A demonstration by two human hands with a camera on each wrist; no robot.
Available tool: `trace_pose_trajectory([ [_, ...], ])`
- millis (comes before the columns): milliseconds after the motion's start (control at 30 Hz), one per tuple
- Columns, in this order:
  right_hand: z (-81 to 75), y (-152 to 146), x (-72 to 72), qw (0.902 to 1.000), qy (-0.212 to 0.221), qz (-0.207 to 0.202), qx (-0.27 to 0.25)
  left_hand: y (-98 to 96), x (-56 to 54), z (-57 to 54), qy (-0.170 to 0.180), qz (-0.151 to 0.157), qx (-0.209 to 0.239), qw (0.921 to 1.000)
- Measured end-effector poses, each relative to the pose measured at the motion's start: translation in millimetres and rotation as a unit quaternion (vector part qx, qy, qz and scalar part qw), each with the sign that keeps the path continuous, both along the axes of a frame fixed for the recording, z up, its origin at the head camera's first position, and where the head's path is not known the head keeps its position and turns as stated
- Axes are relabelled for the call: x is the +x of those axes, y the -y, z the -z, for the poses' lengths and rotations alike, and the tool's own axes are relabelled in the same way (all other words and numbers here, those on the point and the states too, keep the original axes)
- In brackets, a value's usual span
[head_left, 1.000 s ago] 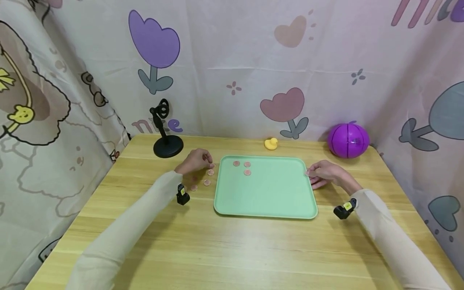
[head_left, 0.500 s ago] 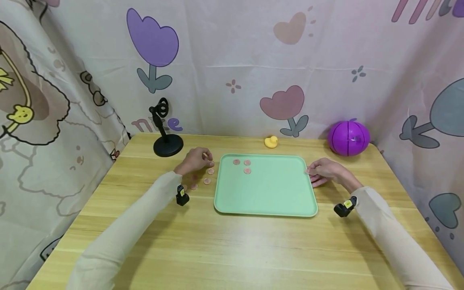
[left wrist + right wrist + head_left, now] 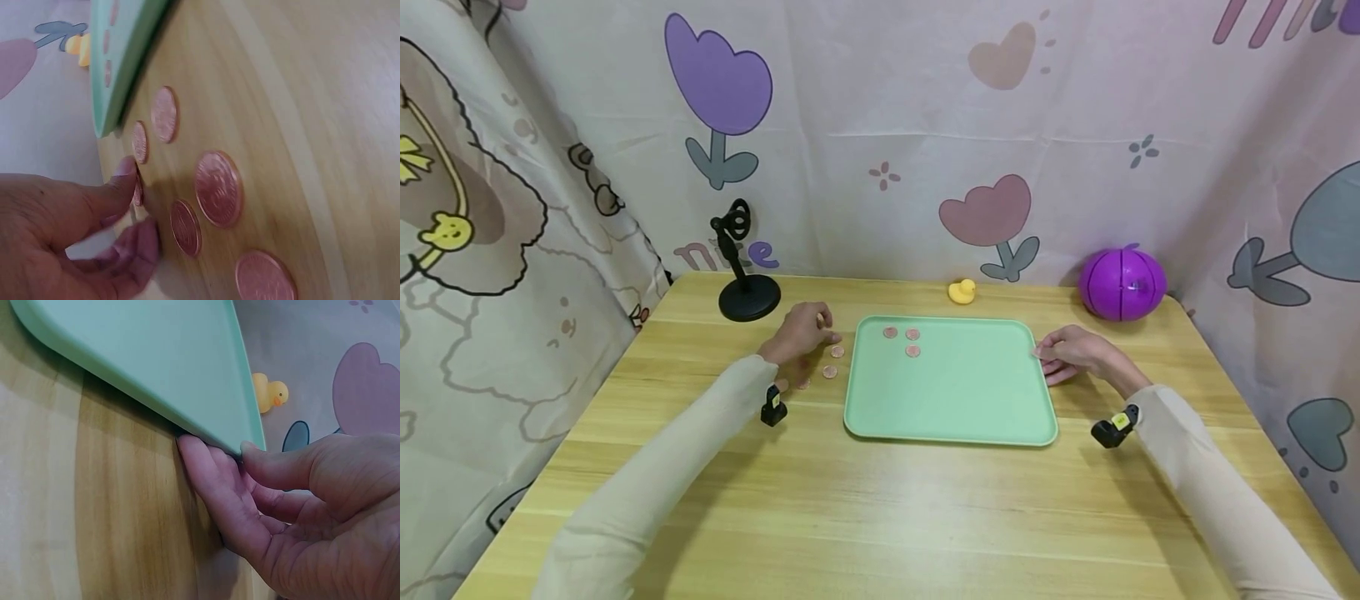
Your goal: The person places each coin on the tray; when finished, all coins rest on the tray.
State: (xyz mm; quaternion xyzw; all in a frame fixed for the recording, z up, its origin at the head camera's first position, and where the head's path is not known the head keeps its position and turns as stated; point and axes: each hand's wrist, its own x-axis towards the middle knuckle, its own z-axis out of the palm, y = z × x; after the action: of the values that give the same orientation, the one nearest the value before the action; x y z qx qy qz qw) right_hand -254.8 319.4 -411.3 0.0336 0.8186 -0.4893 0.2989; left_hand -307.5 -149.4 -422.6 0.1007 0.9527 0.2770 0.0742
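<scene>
My left hand [image 3: 799,333] hovers at the left of a mint-green tray [image 3: 951,392], among several copper coins lying on the table. In the left wrist view, its thumb tip is right by one coin [image 3: 137,191], which it partly hides, while the other fingers are bent and stand apart from the thumb. Nearer coins [image 3: 218,187] lie flat beside that hand. My right hand [image 3: 1075,354] grips the tray's right edge, thumb at the rim and fingers underneath, as the right wrist view shows. Inside the tray, at its upper left, are three coins [image 3: 913,352].
A black stand [image 3: 748,297] is at the table's back left. Behind the tray sits a yellow rubber duck [image 3: 962,292]. At the back right corner is a purple ball-like object [image 3: 1122,285]. Patterned curtain [image 3: 850,125] borders the wooden table [image 3: 880,517].
My left hand has shifted slightly leftward over the loose coins, covering more of those nearest its wrist. The right hand keeps its grip on the tray, and the tray's coins stay put.
</scene>
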Motion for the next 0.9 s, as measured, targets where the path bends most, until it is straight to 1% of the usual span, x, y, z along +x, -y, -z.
trace_pose_trajectory([
  [100, 0.7, 0.5, 0.6, 1.0, -0.004, 0.0, -0.001, 0.7, 2.4, -0.4, -0.008, -0.012, -0.017, 0.9998],
  [167, 0.9, 0.6, 0.8, 1.0, -0.005, 0.001, 0.0, 0.8, 3.2, 0.0, -0.011, -0.021, -0.02, 0.9995],
  [267, 1.3, 0.4, 0.7, 1.0, -0.006, 0.0, 0.002, -0.2, 3.0, 0.9, -0.004, -0.027, -0.022, 0.9994],
  [333, 1.1, -0.3, 0.4, 1.0, -0.007, -0.002, 0.006, -1.9, 2.0, 1.2, 0.001, -0.02, -0.027, 0.9994],
  [433, 1.0, -1.3, 0.2, 0.9999, -0.008, -0.001, 0.009, -5.2, 0.5, 1.8, -0.008, -0.006, -0.035, 0.9993],
  [500, 1.5, -1.8, 0.1, 0.9999, -0.007, 0.002, 0.01, -6.9, 0.2, 2.1, -0.019, -0.003, -0.035, 0.9992],
  [633, 2.6, -1.4, -0.1, 1.0, -0.003, 0.008, 0.004, -8.0, 1.0, 3.3, -0.021, -0.013, -0.024, 0.9994],
  [767, 2.3, -0.3, -1.1, 1.0, -0.001, 0.008, 0.0, -5.9, 2.1, 4.4, -0.017, -0.012, -0.008, 0.9997],
  [833, 1.9, -0.3, -1.6, 1.0, 0.0, 0.007, -0.001, -4.2, 1.8, 4.7, -0.017, -0.008, 0.008, 0.9998],
  [900, 1.9, -1.0, -1.7, 1.0, 0.001, 0.006, 0.0, -2.9, 1.1, 4.3, -0.015, -0.003, 0.037, 0.9992],
])
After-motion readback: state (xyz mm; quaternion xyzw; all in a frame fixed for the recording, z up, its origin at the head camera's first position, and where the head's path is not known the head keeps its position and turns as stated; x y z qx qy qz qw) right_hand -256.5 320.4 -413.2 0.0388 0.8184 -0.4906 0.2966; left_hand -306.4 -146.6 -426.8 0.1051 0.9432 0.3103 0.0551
